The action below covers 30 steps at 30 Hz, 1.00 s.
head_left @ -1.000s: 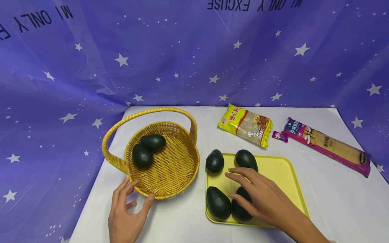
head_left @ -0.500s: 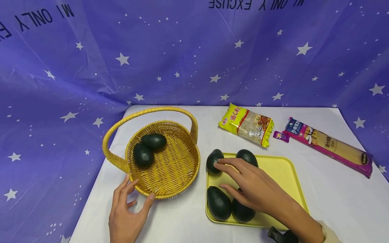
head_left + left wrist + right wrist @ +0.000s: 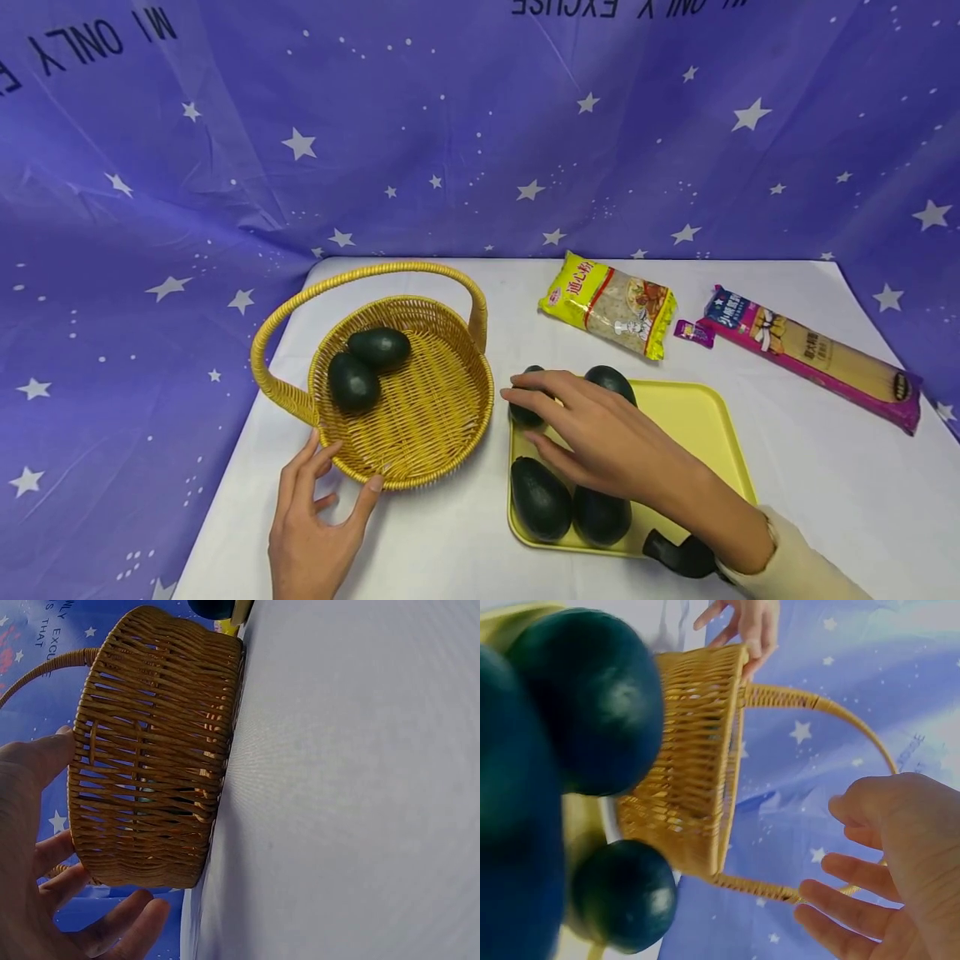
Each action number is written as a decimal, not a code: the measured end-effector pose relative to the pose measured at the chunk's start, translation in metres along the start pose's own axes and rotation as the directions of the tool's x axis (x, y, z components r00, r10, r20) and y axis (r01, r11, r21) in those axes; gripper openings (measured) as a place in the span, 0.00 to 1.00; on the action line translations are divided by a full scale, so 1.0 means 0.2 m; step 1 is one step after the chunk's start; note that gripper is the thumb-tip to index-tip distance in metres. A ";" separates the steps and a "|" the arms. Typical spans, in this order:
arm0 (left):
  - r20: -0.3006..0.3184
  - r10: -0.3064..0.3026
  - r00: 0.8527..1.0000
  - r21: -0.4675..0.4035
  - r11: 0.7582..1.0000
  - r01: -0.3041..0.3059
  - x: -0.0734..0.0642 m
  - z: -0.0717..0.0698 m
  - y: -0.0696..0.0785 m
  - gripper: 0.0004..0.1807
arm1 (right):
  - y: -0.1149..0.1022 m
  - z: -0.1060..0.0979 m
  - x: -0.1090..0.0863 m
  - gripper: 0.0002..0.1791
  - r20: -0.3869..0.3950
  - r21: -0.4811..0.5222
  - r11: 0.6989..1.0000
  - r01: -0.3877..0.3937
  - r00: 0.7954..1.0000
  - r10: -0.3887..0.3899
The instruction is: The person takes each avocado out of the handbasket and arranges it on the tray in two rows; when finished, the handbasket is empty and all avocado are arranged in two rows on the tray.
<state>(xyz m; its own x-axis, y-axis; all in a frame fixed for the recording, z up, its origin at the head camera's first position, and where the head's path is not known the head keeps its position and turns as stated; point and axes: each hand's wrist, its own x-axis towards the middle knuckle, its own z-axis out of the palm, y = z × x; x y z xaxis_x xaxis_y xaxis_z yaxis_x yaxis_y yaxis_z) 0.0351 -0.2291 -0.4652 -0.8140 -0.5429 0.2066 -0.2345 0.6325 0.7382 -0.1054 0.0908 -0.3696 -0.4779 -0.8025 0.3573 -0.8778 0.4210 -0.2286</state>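
My left hand (image 3: 318, 529) holds the near rim of a yellow wicker basket (image 3: 431, 408), thumb and fingers spread along it. In the left wrist view the thumb and two fingertips meet the rim of the basket (image 3: 150, 750). Two dark green avocados (image 3: 354, 382) lie inside, at the left. My right hand (image 3: 600, 433) is over the yellow tray (image 3: 693, 433), fingers apart above the back-left avocado (image 3: 527, 408) and partly covering it. Three other avocados (image 3: 540, 500) lie on the tray. In the right wrist view my right hand (image 3: 900, 862) shows nothing between thumb and fingers.
Behind the tray lies a yellow bag of pasta (image 3: 607, 304). A small purple packet (image 3: 694, 333) and a long noodle pack (image 3: 810, 358) are at the right. The basket's handle (image 3: 375, 271) arches over its back. A black device (image 3: 678, 554) shows under the right wrist.
My right hand has moved left and away from me over the tray, from between the avocados to above the back-left one. My left hand and the basket have stayed put.
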 end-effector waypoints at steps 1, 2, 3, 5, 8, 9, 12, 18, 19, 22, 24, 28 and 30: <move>0.000 0.000 1.000 -0.001 1.000 0.000 0.00 0.00 0.00 0.37 | -0.01 0.00 0.01 0.30 0.006 -0.001 1.000 0.006 1.000 -0.006; 0.001 0.000 1.000 -0.002 1.000 0.000 0.00 0.00 0.00 0.37 | -0.01 -0.01 0.03 0.30 0.013 0.000 1.000 0.012 1.000 -0.012; 0.002 -0.001 1.000 -0.003 1.000 0.001 0.00 0.00 0.00 0.37 | -0.02 -0.01 0.04 0.30 0.019 0.000 1.000 0.016 1.000 -0.016; 0.004 -0.002 1.000 -0.004 1.000 0.002 0.00 0.00 -0.01 0.37 | -0.03 -0.01 0.07 0.30 0.031 0.000 1.000 0.027 0.999 -0.027; 0.003 -0.001 1.000 -0.005 1.000 0.001 0.00 0.00 -0.01 0.37 | -0.04 -0.01 0.11 0.28 0.035 0.001 0.999 0.053 0.998 -0.053; 0.002 -0.001 1.000 -0.005 1.000 0.001 0.00 0.00 -0.01 0.37 | -0.04 -0.01 0.12 0.27 0.036 -0.001 0.998 0.063 0.997 -0.063; -0.004 0.002 1.000 -0.005 1.000 -0.002 0.00 0.00 -0.01 0.37 | -0.05 0.00 0.16 0.26 0.038 -0.009 0.996 0.089 0.995 -0.089; 0.006 -0.003 1.000 -0.001 1.000 0.003 0.00 0.00 -0.01 0.37 | -0.05 0.02 0.23 0.28 0.054 -0.004 0.993 0.122 0.991 -0.121; 0.009 -0.005 1.000 0.001 1.000 0.005 0.00 0.00 -0.01 0.37 | -0.05 0.02 0.25 0.28 0.060 -0.003 0.992 0.128 0.990 -0.128; 0.019 -0.009 1.000 0.002 1.000 0.009 0.00 0.00 0.00 0.37 | -0.07 0.03 0.28 0.28 0.067 -0.005 0.988 0.151 0.986 -0.151; 0.022 -0.013 1.000 0.003 1.000 0.013 0.00 0.00 0.00 0.37 | -0.08 0.03 0.31 0.28 0.084 -0.011 0.987 0.159 0.984 -0.158; 0.024 -0.018 1.000 0.004 1.000 0.017 0.01 0.00 0.00 0.37 | -0.10 0.04 0.36 0.29 0.112 -0.015 0.986 0.168 0.980 -0.165; 0.024 -0.018 1.000 0.007 1.000 0.018 0.00 0.00 0.00 0.37 | -0.10 0.04 0.39 0.29 0.120 -0.014 0.986 0.167 0.979 -0.165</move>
<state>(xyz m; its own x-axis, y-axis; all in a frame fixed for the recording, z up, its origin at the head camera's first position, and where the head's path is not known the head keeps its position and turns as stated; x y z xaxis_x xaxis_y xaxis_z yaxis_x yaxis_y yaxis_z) 0.0348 -0.2301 -0.4646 -0.8220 -0.5410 0.1780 -0.2527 0.6266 0.7372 -0.1240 0.0166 -0.3451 -0.3194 -0.9057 0.2786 -0.9458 0.2863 -0.1533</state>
